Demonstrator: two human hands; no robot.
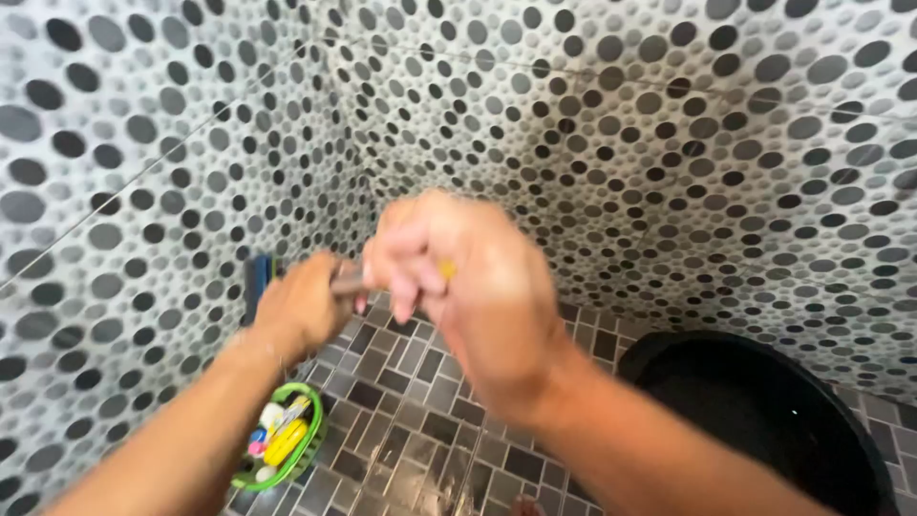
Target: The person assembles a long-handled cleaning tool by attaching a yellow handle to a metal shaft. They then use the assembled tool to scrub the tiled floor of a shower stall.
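While the corner of a shower stall is being looked down upon, the scene is being taken in from the left. A wall of round grey and black mosaic tiles (124, 191) is being shown there, and at its foot a small green basket (310, 401) holding yellow, white and pink items is being seen on the floor of rectangular grey tiles (411, 430). Just above the basket, the left hand (301, 306) is being kept clenched around the forward part of a long tool handle (349, 282), close to the dark blue brush head (256, 282) that is being pressed toward the wall at the corner. The handle's long axis is being laid nearly level, running from the brush head on the left back toward the right. Its rear part is being gripped by the right hand (458, 277), also closed in a fist and blurred, with a bit of yellow showing between the fingers. The left hand is therefore being placed nearer the brush head; the right is being held nearer the camera. At the far right, a black bucket (764, 411) is being left standing on the floor, well apart from both hands.
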